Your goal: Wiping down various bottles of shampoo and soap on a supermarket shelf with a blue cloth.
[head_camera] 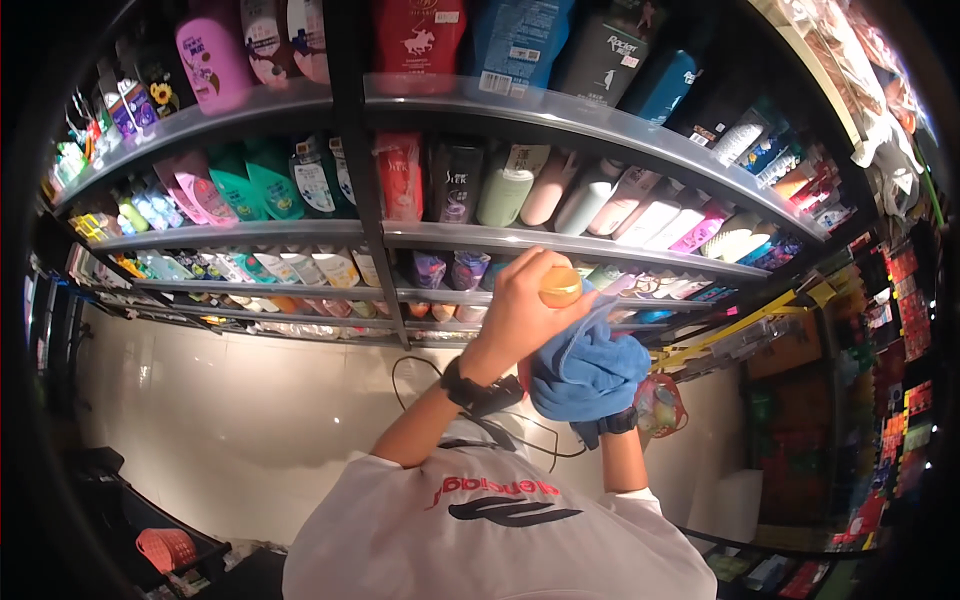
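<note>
My left hand (517, 307) is closed around a container, of which mainly the round gold cap (560, 287) shows, pointing up. A bunched blue cloth (592, 364) lies against the container's right side and covers most of my right hand, whose fingers are largely hidden; a little skin shows at the cloth's left edge. Both hands are close together in front of the middle shelves. Just beyond them runs a clear shelf lip (480, 238) with a green bottle (505, 196), a black bottle (455, 184) and a red pack (400, 180) behind it.
Above stand large bottles, among them a red shampoo bottle (418, 45) and a pink bottle (214, 64). A dark upright post (360, 165) divides the shelves. On the tiled floor are a black cable (405, 360) and a red basket (679, 412). A pink basket (165, 550) is at lower left.
</note>
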The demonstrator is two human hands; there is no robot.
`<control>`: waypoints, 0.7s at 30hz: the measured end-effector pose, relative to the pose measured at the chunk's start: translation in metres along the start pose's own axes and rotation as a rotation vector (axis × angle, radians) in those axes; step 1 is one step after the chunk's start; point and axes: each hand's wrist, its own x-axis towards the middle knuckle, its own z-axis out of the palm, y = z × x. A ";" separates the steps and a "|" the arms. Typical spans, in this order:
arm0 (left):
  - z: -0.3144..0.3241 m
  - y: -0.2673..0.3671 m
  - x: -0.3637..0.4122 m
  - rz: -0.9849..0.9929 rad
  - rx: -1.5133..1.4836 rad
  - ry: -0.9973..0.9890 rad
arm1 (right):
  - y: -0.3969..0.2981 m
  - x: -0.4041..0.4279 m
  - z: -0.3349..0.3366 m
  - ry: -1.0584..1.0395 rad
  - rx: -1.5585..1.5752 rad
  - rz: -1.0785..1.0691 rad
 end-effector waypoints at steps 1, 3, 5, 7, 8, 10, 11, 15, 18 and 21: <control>-0.002 0.002 -0.001 0.013 -0.005 -0.006 | 0.008 -0.002 0.014 -0.138 0.331 0.137; 0.001 0.006 0.003 -0.006 -0.036 -0.060 | 0.033 -0.003 0.074 0.092 0.844 -0.152; -0.003 -0.002 0.003 -0.015 -0.049 -0.143 | -0.003 0.004 0.045 0.121 2.319 0.236; -0.006 -0.017 -0.001 -0.339 -0.584 -0.348 | -0.011 0.007 0.028 0.140 1.975 0.060; -0.006 -0.021 -0.003 -0.389 -0.666 -0.384 | -0.011 0.005 0.028 0.088 2.015 0.099; -0.002 -0.027 -0.008 -0.363 -0.667 -0.280 | -0.011 0.002 0.028 0.015 2.060 0.162; -0.001 -0.028 -0.009 -0.337 -0.666 -0.170 | -0.015 0.004 0.029 0.001 2.064 0.163; -0.008 -0.012 -0.005 -0.273 -0.774 -0.077 | -0.018 0.005 0.038 -0.021 2.055 0.186; -0.020 0.000 -0.002 -0.200 -0.736 -0.010 | -0.021 0.003 0.042 -0.022 2.046 0.196; -0.033 0.007 0.001 -0.118 -0.689 0.056 | -0.028 0.003 0.048 -0.007 2.030 0.202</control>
